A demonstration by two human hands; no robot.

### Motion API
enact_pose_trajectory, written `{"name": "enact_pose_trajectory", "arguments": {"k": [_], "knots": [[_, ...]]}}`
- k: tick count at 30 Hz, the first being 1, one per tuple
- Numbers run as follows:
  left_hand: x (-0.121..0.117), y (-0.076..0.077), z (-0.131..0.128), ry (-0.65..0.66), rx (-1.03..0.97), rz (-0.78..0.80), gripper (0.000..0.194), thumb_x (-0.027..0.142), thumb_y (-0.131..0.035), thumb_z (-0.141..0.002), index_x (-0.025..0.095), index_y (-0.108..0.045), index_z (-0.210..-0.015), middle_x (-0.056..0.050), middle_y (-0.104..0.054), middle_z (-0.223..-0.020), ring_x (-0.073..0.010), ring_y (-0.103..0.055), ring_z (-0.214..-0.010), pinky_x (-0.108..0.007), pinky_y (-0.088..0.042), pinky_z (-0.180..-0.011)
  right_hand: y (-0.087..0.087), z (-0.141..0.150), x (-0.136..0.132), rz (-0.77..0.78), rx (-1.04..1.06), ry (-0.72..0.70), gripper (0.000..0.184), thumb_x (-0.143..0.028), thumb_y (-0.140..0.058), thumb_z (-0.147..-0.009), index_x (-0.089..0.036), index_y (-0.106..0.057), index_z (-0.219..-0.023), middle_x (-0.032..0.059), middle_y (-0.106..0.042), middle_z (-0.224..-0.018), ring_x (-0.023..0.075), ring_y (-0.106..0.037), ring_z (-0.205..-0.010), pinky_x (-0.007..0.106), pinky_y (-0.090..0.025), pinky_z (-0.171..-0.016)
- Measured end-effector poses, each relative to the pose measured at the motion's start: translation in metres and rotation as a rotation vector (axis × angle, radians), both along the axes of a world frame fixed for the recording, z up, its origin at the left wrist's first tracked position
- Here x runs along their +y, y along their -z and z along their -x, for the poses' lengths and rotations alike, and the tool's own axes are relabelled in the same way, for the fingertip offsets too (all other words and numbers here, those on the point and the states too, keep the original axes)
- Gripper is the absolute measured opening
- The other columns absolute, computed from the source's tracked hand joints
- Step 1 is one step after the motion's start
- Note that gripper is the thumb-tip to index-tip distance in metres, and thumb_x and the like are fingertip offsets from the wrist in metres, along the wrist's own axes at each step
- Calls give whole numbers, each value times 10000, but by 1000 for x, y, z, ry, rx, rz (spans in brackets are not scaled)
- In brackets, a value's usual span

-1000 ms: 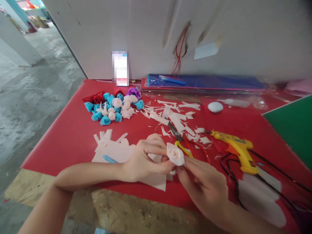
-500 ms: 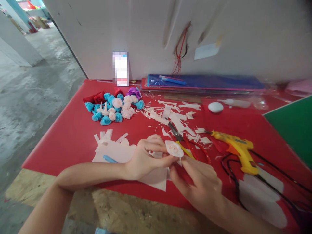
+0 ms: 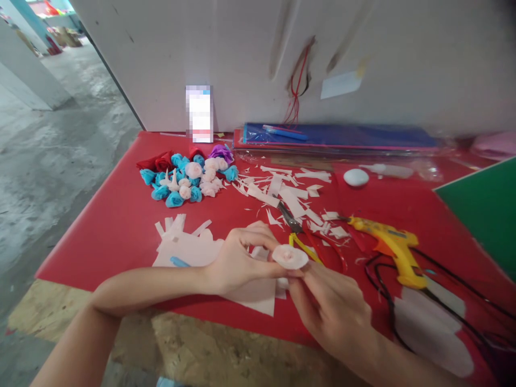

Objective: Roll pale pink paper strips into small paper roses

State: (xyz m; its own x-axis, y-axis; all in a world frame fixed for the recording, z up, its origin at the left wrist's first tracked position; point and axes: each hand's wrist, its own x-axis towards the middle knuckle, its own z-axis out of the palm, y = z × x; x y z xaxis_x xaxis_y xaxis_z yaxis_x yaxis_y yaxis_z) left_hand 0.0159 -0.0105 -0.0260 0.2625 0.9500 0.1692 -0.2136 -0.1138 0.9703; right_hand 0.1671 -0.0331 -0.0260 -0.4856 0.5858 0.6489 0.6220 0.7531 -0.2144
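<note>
A pale pink paper rose (image 3: 290, 257) is pinched between both hands above the table. My left hand (image 3: 242, 260) is closed on its left side, thumb and fingers at the base of the petals. My right hand (image 3: 334, 306) grips the underside of the flower from the right, its fingertips partly hidden by the petals. Under my left forearm and hand lie sheets of pale pink paper (image 3: 253, 299) and a blue pen (image 3: 179, 262). Just behind the rose are pliers (image 3: 296, 226) with yellow and red handles.
Finished paper roses (image 3: 175, 199) in several colours lie at the back left, before a propped phone (image 3: 200, 114). Paper scraps (image 3: 292, 201) spread across the middle. A yellow glue gun (image 3: 389, 242) with a black cable (image 3: 455, 314) is at right, near a white oval object (image 3: 356, 177).
The rose has tilted and turned between my fingers, so its petals now look flatter. My right hand shifted left, then came back towards the right beneath it.
</note>
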Motion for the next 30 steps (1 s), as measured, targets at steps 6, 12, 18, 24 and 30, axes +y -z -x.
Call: {"name": "enact_pose_trajectory", "arguments": {"k": [6,12,18,24,30], "knots": [[2,-6,4,89,57,-61,139,99,-729,-562,127,-619,-642,20,-532,-634,-85,-450,-638,-230,-367,-607,-11,0,-1,269,89,-54,185,-92,-367,-818,-208,-418,-683,-28,-537,-514,105,-532,-421,194,-397,-405],[7,-7,7,153,61,-117,72,144,-710,-621,137,-642,-643,20,-504,-577,-96,-435,-620,-248,-372,-615,-19,-4,3,587,177,-189,231,-105,-344,-852,-199,-432,-660,-20,-568,-574,85,-567,-484,159,-442,-472],[5,-8,7,115,70,-105,127,168,-708,-621,126,-594,-584,23,-488,-554,-88,-413,-584,-233,-354,-563,-14,-3,5,425,128,-124,176,-131,-404,-831,-198,-447,-674,-38,-529,-524,87,-529,-433,166,-388,-411],[2,-15,8,119,121,-39,208,175,-718,-616,126,-544,-720,34,-459,-622,-83,-435,-602,-221,-367,-573,-16,-1,9,485,259,-174,252,-139,-379,-862,-199,-486,-642,-40,-555,-498,79,-531,-408,149,-396,-401],[4,-19,13,-54,176,-314,200,191,-670,-697,158,-503,-800,19,-486,-727,-87,-460,-681,-231,-397,-679,-15,-3,14,1025,467,-262,417,-291,-371,-904,-184,-584,-562,-2,-636,-545,113,-603,-520,198,-474,-547]]}}
